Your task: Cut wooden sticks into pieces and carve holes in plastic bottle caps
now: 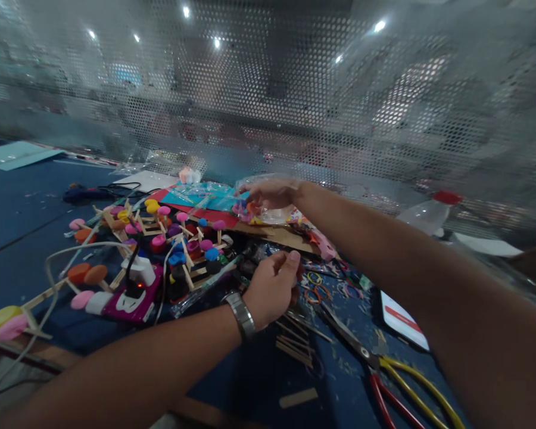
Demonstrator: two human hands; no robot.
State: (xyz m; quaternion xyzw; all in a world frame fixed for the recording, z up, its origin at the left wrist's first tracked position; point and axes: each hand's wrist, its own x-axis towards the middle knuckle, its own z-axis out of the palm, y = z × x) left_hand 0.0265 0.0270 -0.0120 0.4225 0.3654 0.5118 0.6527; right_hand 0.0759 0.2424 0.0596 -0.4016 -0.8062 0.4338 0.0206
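My left hand (272, 289), with a metal watch (240, 314) on its wrist, is closed above the middle of the table. Its thumb presses against the curled fingers; what lies in them, if anything, is hidden. Farther back, my right hand (274, 193) reaches over a clear plastic bag (279, 215) with small colourful pieces (246, 210) at its left end. Its fingers are loosely stretched and apart, touching or just above the bag. Below my left hand are several thin wooden sticks (295, 348) and one flat craft stick (298, 398).
Stick-and-bottle-cap builds (196, 244) crowd the left, beside a purple power strip (136, 301) with plugs and cables. Large shears (368, 354), rubber bands (317, 292), a phone (402, 319) and a pink glue gun (322, 244) lie right. A red-capped bottle (429, 214) and perforated panel (268, 83) stand behind.
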